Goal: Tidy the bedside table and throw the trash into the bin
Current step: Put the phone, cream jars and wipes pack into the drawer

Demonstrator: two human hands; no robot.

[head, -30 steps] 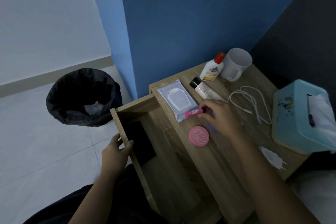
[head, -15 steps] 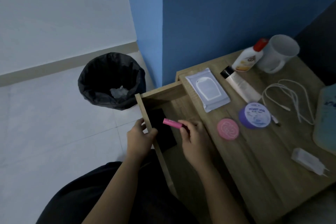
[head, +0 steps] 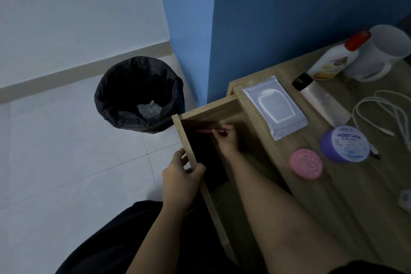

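A blue wall meets a pale tiled floor, and a wooden desk (head: 329, 187) fills the right side with its drawer (head: 188, 138) pulled out to the left. Inside the drawer the right hand (head: 226, 140) reaches toward the far end, fingers pinched together on a pink lip balm (head: 203, 131) that lies level over a dark flat object on the drawer bottom. The left hand (head: 181, 179) is clamped on the drawer's left wall, thumb inside and fingers outside. On the desk top, from far to near, lie a wipes pack (head: 274, 107), a black-capped tube (head: 320, 101), a red-capped bottle (head: 335, 58) touching a white mug (head: 380, 53), a white cable (head: 382, 111), a purple jar (head: 344, 143) and a pink round case (head: 305, 163). On the floor to the left, near the wall, stands a black-lined bin (head: 139, 93) with crumpled trash inside.
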